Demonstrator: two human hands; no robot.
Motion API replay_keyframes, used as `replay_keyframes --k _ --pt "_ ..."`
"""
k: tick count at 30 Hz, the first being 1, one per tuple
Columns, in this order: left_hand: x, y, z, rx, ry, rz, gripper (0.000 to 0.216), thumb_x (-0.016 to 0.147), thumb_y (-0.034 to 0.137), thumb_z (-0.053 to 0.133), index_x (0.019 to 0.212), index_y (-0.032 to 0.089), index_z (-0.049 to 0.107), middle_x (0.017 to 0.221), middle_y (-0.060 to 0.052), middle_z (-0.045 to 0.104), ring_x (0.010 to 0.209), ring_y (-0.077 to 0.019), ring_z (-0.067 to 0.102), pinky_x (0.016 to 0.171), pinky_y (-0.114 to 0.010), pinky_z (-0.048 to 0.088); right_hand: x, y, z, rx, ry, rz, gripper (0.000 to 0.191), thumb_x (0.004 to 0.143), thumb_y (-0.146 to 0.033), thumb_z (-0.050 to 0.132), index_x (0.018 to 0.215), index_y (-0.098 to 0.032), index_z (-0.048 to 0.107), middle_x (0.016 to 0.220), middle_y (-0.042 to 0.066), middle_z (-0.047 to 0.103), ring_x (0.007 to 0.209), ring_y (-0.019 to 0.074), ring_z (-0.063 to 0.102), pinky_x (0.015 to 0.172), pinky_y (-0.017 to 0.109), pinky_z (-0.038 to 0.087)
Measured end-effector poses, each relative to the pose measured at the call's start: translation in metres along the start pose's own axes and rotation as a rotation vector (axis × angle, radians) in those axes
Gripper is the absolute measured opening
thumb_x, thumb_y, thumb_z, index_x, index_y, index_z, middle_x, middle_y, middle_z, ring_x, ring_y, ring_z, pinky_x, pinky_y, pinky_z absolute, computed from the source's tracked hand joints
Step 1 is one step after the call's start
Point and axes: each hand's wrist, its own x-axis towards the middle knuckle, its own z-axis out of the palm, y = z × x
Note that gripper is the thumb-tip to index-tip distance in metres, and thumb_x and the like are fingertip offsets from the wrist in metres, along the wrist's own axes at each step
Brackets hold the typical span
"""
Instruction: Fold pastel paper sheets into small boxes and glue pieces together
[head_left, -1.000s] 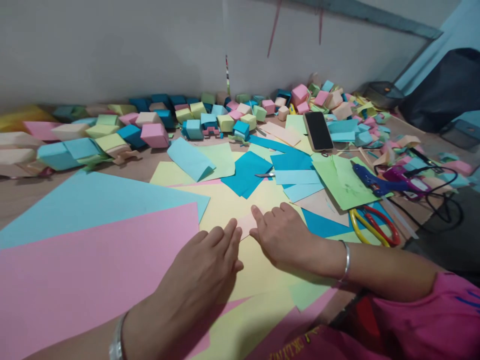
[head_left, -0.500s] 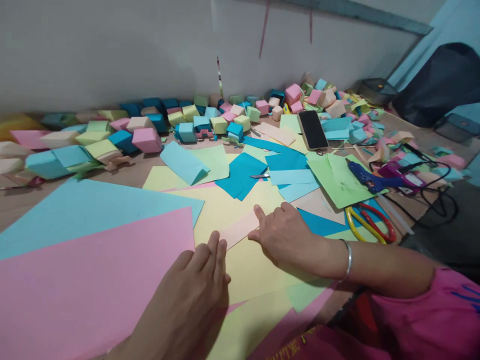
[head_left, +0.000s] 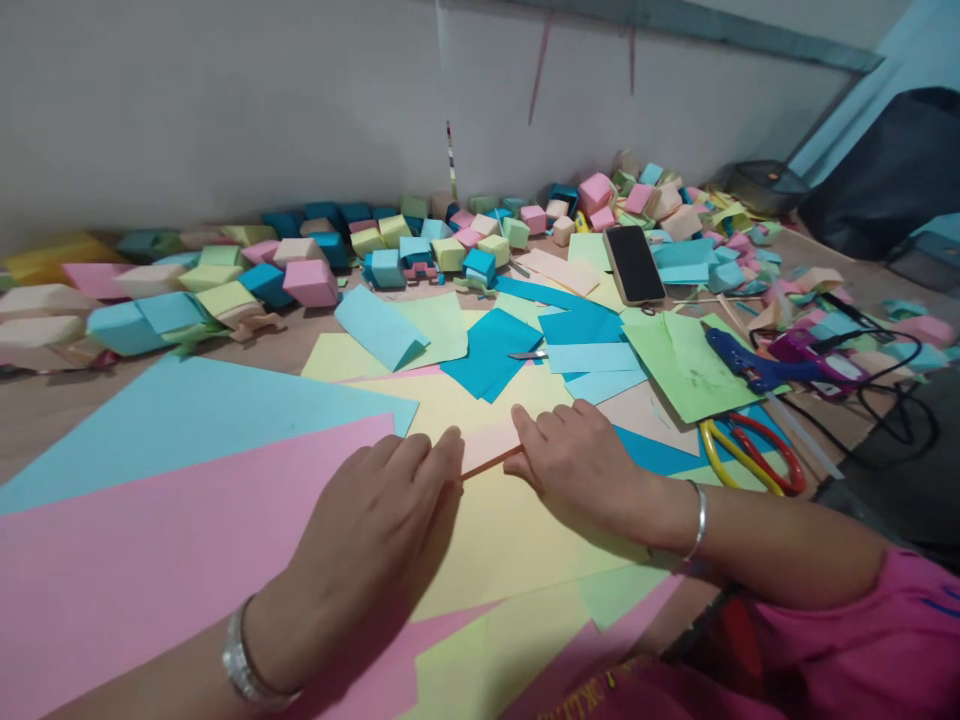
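Note:
A small peach-pink paper strip (head_left: 491,446) lies folded on a large yellow sheet (head_left: 510,530) in the middle of the floor. My left hand (head_left: 375,530) presses its fingertips on the strip's left end. At the strip's right end my right hand (head_left: 577,460) pinches and holds the paper down. Both wrists carry silver bangles. A big pink sheet (head_left: 150,560) and a light blue sheet (head_left: 187,420) lie to the left under my left forearm.
Several folded paper cubes (head_left: 311,282) line the wall. Loose blue and green squares (head_left: 491,350), a phone (head_left: 634,264), a blue glue gun (head_left: 750,365) with cables and red-yellow scissors (head_left: 750,450) lie to the right. A dark bag (head_left: 885,170) stands far right.
My left hand slid back and then forward to the strip's left end. The strip's near edge now stands slightly raised between both hands. The camera shifted a little.

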Motion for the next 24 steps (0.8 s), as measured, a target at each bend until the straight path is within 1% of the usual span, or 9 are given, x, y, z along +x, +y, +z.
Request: replay_keyframes --k 4,7,10,13,15,17,20,22,24 --pt "-0.004 -0.006 0.003 -0.112 -0.003 0.009 0.029 0.096 0.021 0.038 0.122 0.014 0.048 0.083 -0.006 0.055 0.069 -0.0191 0.045 0.064 -0.036 0.036 0.003 0.003 0.001 0.027 0.017 0.031 0.057 0.092 -0.051 0.054 0.128 -0.007 0.049 0.085 0.010 0.067 0.078 0.0219 0.056 0.064 0.033 0.021" --pt "-0.005 -0.007 0.002 -0.147 0.001 0.012 0.027 0.095 0.021 0.038 0.120 0.014 0.048 0.084 -0.006 0.056 0.071 -0.0197 0.047 0.064 -0.035 0.036 0.006 0.007 0.000 0.098 -0.020 0.063 0.047 0.092 -0.051 0.053 0.118 -0.011 0.055 0.082 0.007 0.067 0.074 0.0196 0.055 0.061 0.032 0.019" --pt "-0.004 -0.008 0.002 -0.153 0.005 0.015 0.026 0.094 0.020 0.040 0.118 0.014 0.048 0.084 -0.006 0.057 0.072 -0.0195 0.049 0.064 -0.034 0.036 0.009 0.010 -0.001 0.150 -0.032 0.062 0.033 0.094 -0.045 0.052 0.103 -0.014 0.057 0.078 0.005 0.065 0.068 0.0166 0.052 0.059 0.032 0.017" --pt "-0.002 -0.010 0.003 -0.118 0.118 0.004 0.035 0.094 0.019 0.042 0.128 0.012 0.041 0.077 -0.004 0.057 0.065 -0.0178 0.047 0.057 -0.031 0.031 0.009 0.013 0.002 0.187 0.025 0.033 0.026 0.095 -0.039 0.051 0.102 -0.014 0.057 0.077 0.003 0.064 0.067 0.0157 0.050 0.059 0.031 0.017" --pt "-0.001 -0.012 0.004 -0.097 0.191 0.009 0.037 0.093 0.018 0.041 0.129 0.011 0.038 0.069 -0.002 0.055 0.057 -0.0164 0.043 0.053 -0.029 0.026 0.009 0.013 0.004 0.201 0.090 0.034 0.026 0.095 -0.037 0.051 0.104 -0.014 0.057 0.079 0.004 0.064 0.070 0.0164 0.050 0.060 0.031 0.018" --pt "-0.002 -0.014 0.005 -0.107 0.208 0.021 0.032 0.092 0.018 0.039 0.123 0.011 0.040 0.065 0.000 0.052 0.053 -0.0152 0.039 0.050 -0.028 0.023 0.008 0.012 0.005 0.189 0.150 0.058 0.025 0.094 -0.038 0.052 0.095 -0.014 0.058 0.077 0.004 0.062 0.070 0.0171 0.048 0.061 0.032 0.019" --pt "-0.003 -0.015 0.003 -0.143 0.162 0.060 0.018 0.090 0.017 0.038 0.107 0.015 0.046 0.064 0.001 0.050 0.052 -0.0142 0.035 0.050 -0.028 0.021 0.008 0.012 0.004 0.161 0.195 0.061 0.030 0.094 -0.040 0.053 0.076 -0.016 0.055 0.070 0.004 0.057 0.067 0.0169 0.045 0.062 0.032 0.020" --pt "-0.003 -0.014 0.001 -0.114 0.114 0.103 0.012 0.088 0.013 0.038 0.093 0.017 0.048 0.066 -0.001 0.050 0.054 -0.0147 0.035 0.051 -0.029 0.020 0.007 0.013 0.002 0.156 0.203 0.045 0.030 0.090 -0.043 0.058 0.076 -0.016 0.055 0.070 0.003 0.056 0.068 0.0173 0.043 0.062 0.032 0.021" --pt "-0.003 -0.013 0.001 -0.069 0.068 0.141 0.014 0.086 0.009 0.038 0.083 0.018 0.049 0.069 -0.003 0.051 0.057 -0.0158 0.036 0.053 -0.031 0.021 0.007 0.014 0.000 0.175 0.199 0.028 0.036 0.082 -0.050 0.066 0.079 -0.016 0.055 0.077 0.005 0.056 0.073 0.0188 0.044 0.062 0.032 0.023"
